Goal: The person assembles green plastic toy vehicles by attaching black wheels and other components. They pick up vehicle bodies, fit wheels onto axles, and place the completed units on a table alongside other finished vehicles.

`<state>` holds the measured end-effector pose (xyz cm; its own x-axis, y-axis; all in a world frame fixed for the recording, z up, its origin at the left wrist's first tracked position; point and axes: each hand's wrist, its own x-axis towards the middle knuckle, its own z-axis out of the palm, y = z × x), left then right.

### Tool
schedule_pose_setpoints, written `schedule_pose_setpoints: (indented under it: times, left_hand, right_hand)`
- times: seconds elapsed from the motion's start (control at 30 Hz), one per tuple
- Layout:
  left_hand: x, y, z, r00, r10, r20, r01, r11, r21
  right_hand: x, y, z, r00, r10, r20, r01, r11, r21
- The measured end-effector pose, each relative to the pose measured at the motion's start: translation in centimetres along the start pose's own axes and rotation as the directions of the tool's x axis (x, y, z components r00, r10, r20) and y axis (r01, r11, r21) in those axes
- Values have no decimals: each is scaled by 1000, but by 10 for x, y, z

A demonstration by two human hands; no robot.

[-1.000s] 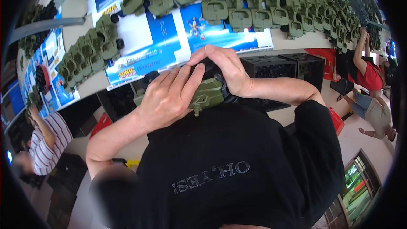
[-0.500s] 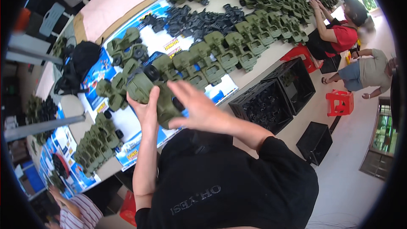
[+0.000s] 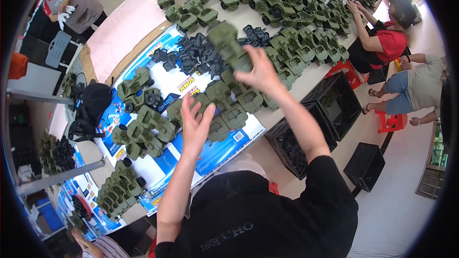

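Observation:
My right hand [image 3: 260,70] is stretched out over the table with its thumb and fingers round the end of an olive-green toy vehicle [image 3: 224,40], which is smeared by motion. Beneath and beside it stands a row of green vehicle bodies [image 3: 234,116]. Nearer to me, my left hand [image 3: 196,126] hovers at the left end of that row, its fingers apart and nothing in them. Just left of this hand are several green vehicles [image 3: 158,122] set side by side.
Dark grey parts [image 3: 198,50] lie heaped mid-table, with many assembled green vehicles [image 3: 277,7] beyond. A black cap [image 3: 95,96] rests at the left. Black crates [image 3: 291,150] stand at right on the floor. A person in red [image 3: 387,43] works at the far right.
The green vehicle that was between my hands has moved away from me, now in my right hand. My left hand has let go and opened. The view has shifted slightly.

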<state>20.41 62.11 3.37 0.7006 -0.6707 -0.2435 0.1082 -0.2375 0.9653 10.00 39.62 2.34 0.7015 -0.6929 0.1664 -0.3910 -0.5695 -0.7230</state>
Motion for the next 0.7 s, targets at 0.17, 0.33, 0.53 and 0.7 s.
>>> schedule_pose_setpoints:
  times: [0.17,0.33,0.53,0.7]
  left_hand:
    - [-33,-39,-26,977,-212,-29,212,977,-14]
    - [-59,-53,-38,921,-378,-98,377,926,-25]
    - [-72,-70,-46,889,-437,-136,431,899,-73]
    - [-78,-72,-39,880,-469,-71,467,883,-43]
  right_hand:
    - [135,96,-42,959,278,47,-256,928,-271]
    - [214,151,-37,892,390,230,-282,876,-391]
    - [239,196,-11,950,240,198,-157,919,-361]
    - [260,221,4,984,109,142,-22,861,-508]
